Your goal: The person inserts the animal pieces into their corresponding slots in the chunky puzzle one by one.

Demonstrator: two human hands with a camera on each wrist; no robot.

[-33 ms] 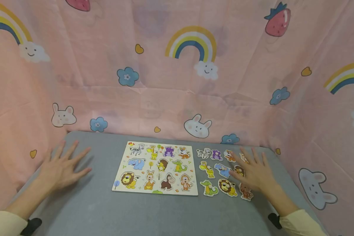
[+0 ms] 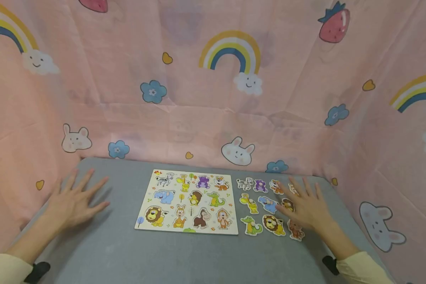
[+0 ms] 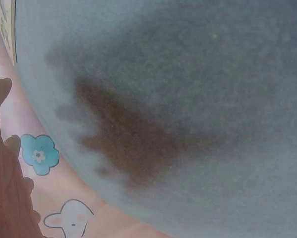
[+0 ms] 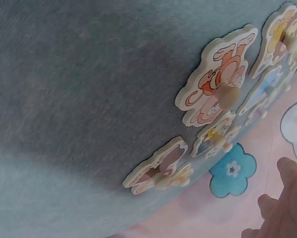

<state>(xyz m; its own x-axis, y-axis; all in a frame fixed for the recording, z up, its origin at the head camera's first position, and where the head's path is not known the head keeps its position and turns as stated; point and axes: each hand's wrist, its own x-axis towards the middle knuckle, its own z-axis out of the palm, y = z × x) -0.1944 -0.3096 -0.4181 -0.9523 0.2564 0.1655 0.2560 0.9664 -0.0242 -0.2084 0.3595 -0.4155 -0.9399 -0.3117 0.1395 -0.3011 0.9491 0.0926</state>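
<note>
A pale puzzle board (image 2: 148, 205) printed with animals lies mid-table. My left hand (image 2: 72, 201) is left of it, fingers spread and holding nothing; in the left wrist view its shadow falls on the cloth below. Over the loose knobbed pieces hovers my right hand (image 2: 307, 205), also spread and empty-handed. Its thumb overlaps the edge of the elephant piece (image 2: 268, 204) in the head view, and its fingers partly cover pieces behind, near the hedgehog piece (image 2: 287, 205). Below the palm lies the monkey piece (image 2: 296, 230), whose round knob shows in the right wrist view.
Zebra (image 2: 245, 184), hippo (image 2: 260, 186), tiger (image 2: 276, 187), giraffe (image 2: 249, 204), crocodile (image 2: 251, 226) and lion (image 2: 274, 225) pieces lie right of the board. A grey cloth (image 2: 184, 258) covers the table. Pink patterned fabric (image 2: 188, 130) hangs around its back and sides.
</note>
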